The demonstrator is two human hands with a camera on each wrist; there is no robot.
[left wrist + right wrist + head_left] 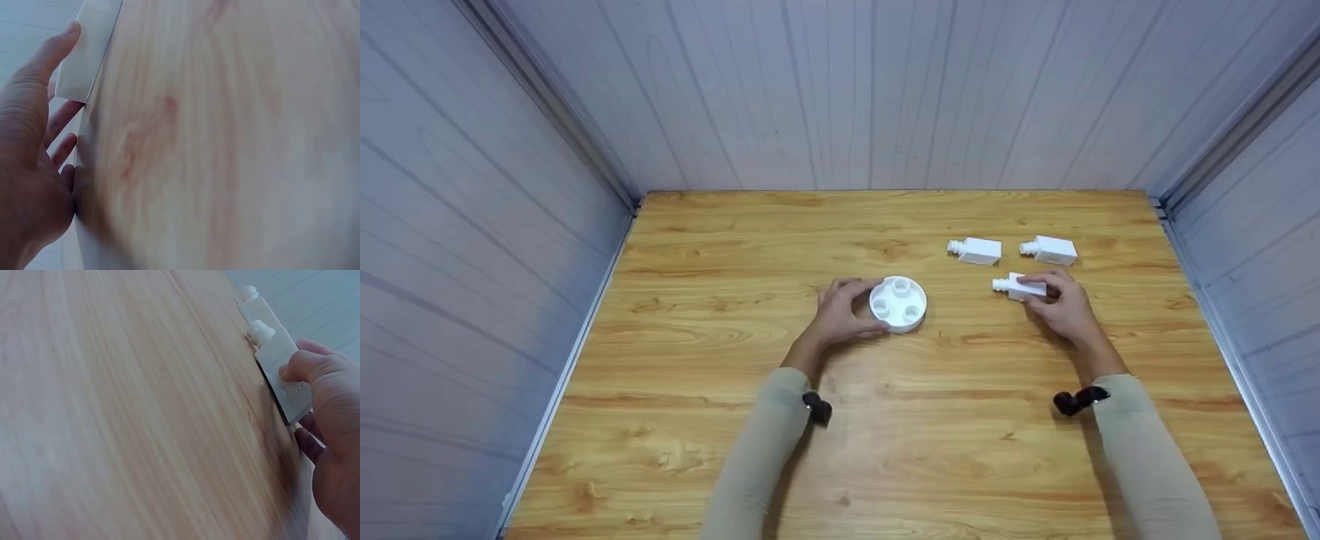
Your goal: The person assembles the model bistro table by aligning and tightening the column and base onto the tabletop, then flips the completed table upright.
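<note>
My left hand [840, 311] curls round the round white base [898, 303] mid-table; my right hand [1061, 304] pinches a white block [1020, 286]. Two more blocks [976, 250] [1050, 250] lie just behind. Only the right wrist view shows my thumb [301, 365] on top.

Even, soft light; both wrist views blurred, perhaps washed out.

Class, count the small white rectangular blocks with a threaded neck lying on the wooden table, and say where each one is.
3. Two lie side by side at the far right: left block and right block. The third block sits nearer, gripped by the right hand. None appears hidden.
</note>
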